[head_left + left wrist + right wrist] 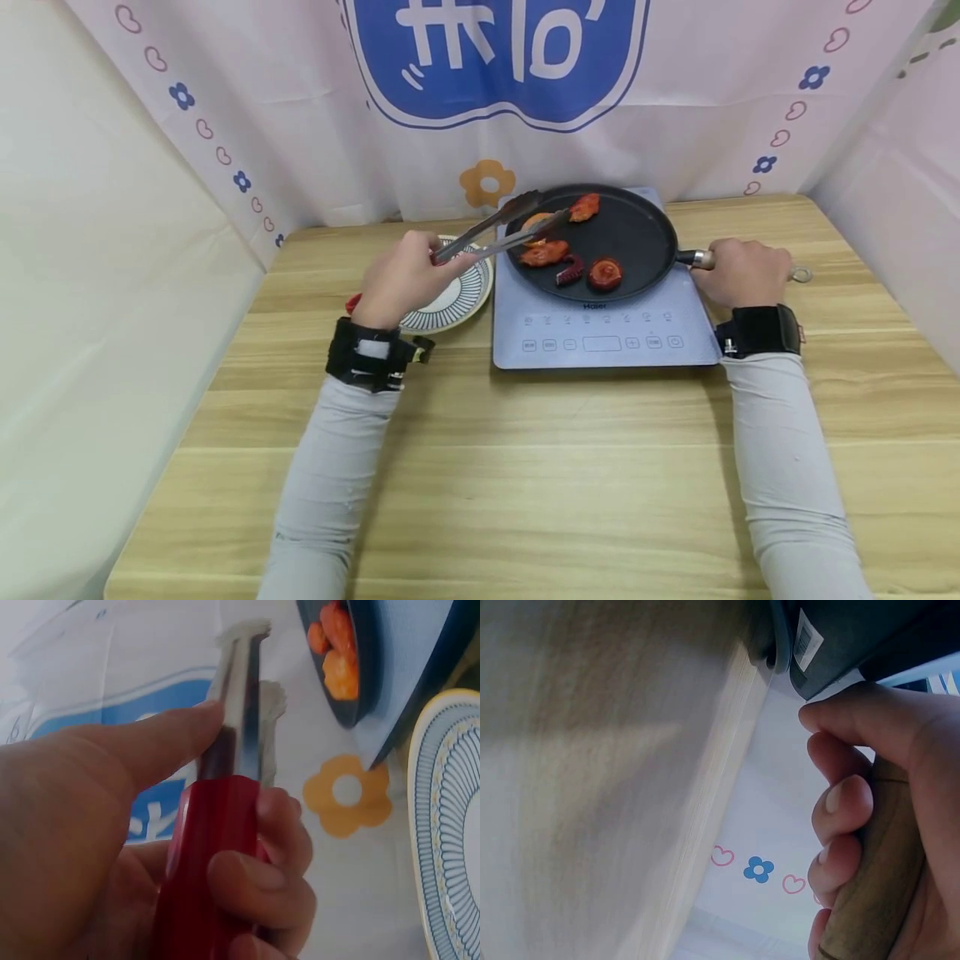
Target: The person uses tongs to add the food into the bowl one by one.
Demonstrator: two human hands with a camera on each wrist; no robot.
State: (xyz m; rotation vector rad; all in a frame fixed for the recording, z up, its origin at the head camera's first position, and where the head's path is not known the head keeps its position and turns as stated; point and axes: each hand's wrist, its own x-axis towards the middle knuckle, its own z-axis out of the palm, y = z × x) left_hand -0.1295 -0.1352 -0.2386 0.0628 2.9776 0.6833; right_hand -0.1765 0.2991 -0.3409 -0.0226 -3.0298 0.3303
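My left hand (405, 279) grips metal tongs (510, 242) by their red handle (214, 840). The tong arms stand spread over the left side of a black frying pan (641, 237). One tip overlaps a reddish piece of food (585, 207) near the back rim; an orange piece (536, 222) shows between the arms. Nearer the front lie another reddish piece (545, 253), a dark red curled piece with pale bumps (571, 271) and a round red piece (604, 273). My right hand (742, 273) is wrapped around the pan's wooden handle (881, 855).
Under the pan is a flat induction cooker (517, 329) with touch buttons along its front. A striped plate (477, 292) sits left of it, partly hidden beneath my left hand. Behind the wooden table (570, 483) hangs a printed cloth (300, 108).
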